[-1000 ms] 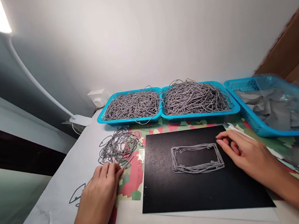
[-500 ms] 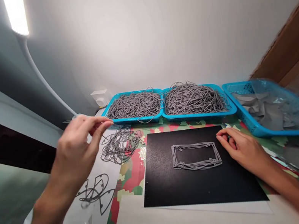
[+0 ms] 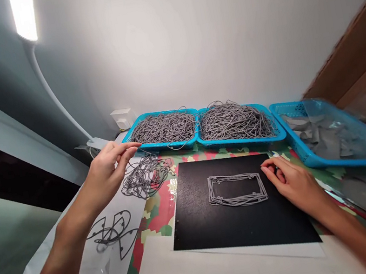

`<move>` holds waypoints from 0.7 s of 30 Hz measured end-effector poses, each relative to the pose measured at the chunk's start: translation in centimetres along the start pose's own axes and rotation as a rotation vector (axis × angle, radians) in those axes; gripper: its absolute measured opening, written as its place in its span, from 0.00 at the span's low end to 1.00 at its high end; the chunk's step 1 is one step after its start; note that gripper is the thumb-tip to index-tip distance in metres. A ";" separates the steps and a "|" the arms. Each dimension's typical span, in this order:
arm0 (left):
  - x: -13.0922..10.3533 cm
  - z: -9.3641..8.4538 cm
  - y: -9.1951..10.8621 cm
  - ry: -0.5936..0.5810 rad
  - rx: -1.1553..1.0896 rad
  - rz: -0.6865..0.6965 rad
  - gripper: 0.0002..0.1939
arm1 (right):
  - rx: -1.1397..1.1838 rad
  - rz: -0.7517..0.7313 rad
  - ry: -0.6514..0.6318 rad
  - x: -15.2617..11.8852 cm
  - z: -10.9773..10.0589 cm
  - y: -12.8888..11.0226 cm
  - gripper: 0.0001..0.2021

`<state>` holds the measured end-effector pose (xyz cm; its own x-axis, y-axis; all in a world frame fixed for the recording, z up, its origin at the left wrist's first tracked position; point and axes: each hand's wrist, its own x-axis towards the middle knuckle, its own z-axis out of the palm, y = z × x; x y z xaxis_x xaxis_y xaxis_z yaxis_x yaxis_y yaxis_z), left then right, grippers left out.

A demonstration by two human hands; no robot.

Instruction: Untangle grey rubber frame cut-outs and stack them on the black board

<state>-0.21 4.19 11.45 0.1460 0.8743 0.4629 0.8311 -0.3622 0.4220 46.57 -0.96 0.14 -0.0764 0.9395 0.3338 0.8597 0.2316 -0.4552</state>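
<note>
My left hand (image 3: 112,166) is raised over the left side of the table, near the front edge of the left blue basket (image 3: 156,145). Its thumb and index finger are a little apart, with nothing visible between them. Below it lies a tangled pile of thin grey rubber gaskets (image 3: 145,176). On a black board (image 3: 199,228) rests a stack of rectangular grey gaskets (image 3: 238,201), roughly lined up, with small loops at the corners. My right hand (image 3: 289,179) is by the board's right edge, beside the stack. Its fingers are curled, thumb against index, and no object shows in them.
Two blue baskets heaped with grey gaskets (image 3: 233,121) stand along the wall. A third blue basket (image 3: 318,161) at right holds flat grey pieces and clear plastic. Several loose gaskets (image 3: 115,234) lie on white paper at left. A lamp (image 3: 51,92) rises behind.
My left thumb and index finger, pressed together before, have come slightly apart, and that hand has shifted a little toward the basket. My right hand stays beside the stack. The view has shifted slightly.
</note>
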 end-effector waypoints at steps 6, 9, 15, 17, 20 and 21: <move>-2.0 -3.6 3.9 0.363 0.178 0.045 0.15 | -0.011 0.000 0.026 0.3 -0.3 -0.2 0.13; -2.4 -3.7 5.4 0.344 0.051 0.057 0.11 | -0.009 0.035 0.115 0.3 -0.8 -0.6 0.13; -6.1 5.1 9.5 0.075 -0.215 0.366 0.07 | 0.216 0.193 0.178 -2.6 -2.2 -4.5 0.14; -8.3 8.7 11.6 -0.082 -0.164 0.523 0.04 | 0.210 0.213 0.064 -4.4 -2.6 -5.6 0.15; -11.1 12.0 14.1 -0.172 -0.122 0.683 0.04 | 0.189 0.243 0.038 -6.7 -3.2 -6.0 0.16; -11.7 12.2 14.4 -0.186 -0.145 0.686 0.09 | 0.186 0.254 0.059 -7.3 -3.4 -5.9 0.16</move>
<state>16.62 -7.27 2.59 0.7089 0.4707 0.5253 0.4421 -0.8768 0.1890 43.81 -10.03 3.21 0.1636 0.9581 0.2351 0.7399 0.0384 -0.6716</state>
